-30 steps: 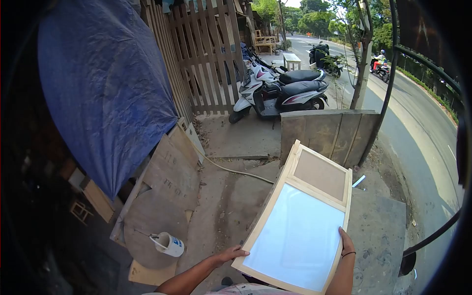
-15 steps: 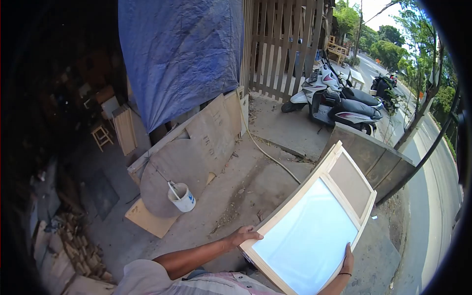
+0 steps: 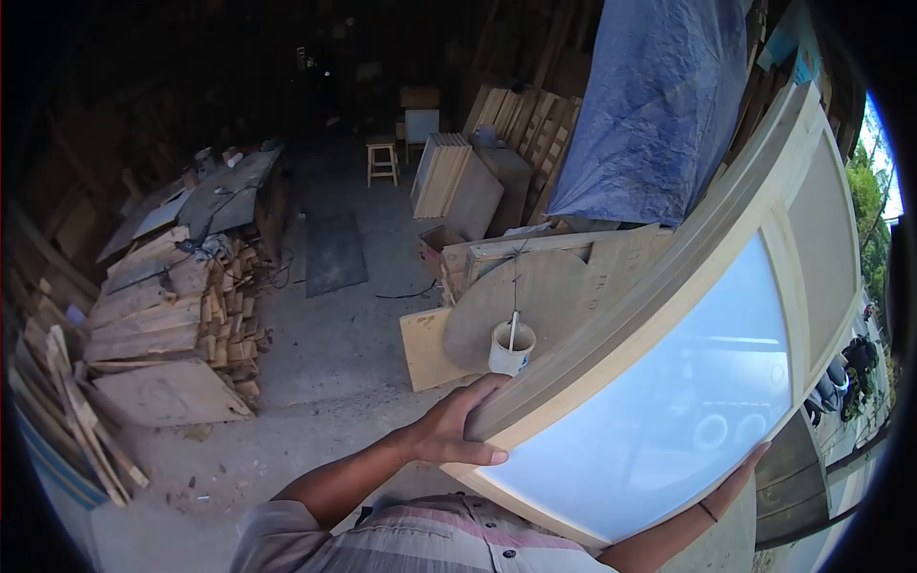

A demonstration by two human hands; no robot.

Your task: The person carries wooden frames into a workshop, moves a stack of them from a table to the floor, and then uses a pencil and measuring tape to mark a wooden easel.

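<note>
A wood-framed board fills the right side of the head view, raised in front of my body and tilted. It has a large glossy white panel and a smaller brown panel, and its wooden side looks thick and layered. My left hand grips the lower left edge, thumb on the front frame and fingers wrapped round the side. At the lower right edge, my right hand holds the board, partly hidden by it. Just beyond my left hand stands a white bucket with a stick in it.
Stacked wood pieces and a cluttered workbench line the left. A dark mat lies on the concrete floor. Further back are a small stool and leaning panels. A blue tarp hangs above leaning plywood.
My view has turned left, from the street and parked scooters toward the dark workshop. The framed board has come round with me, appearing higher and closer, still in both hands.
</note>
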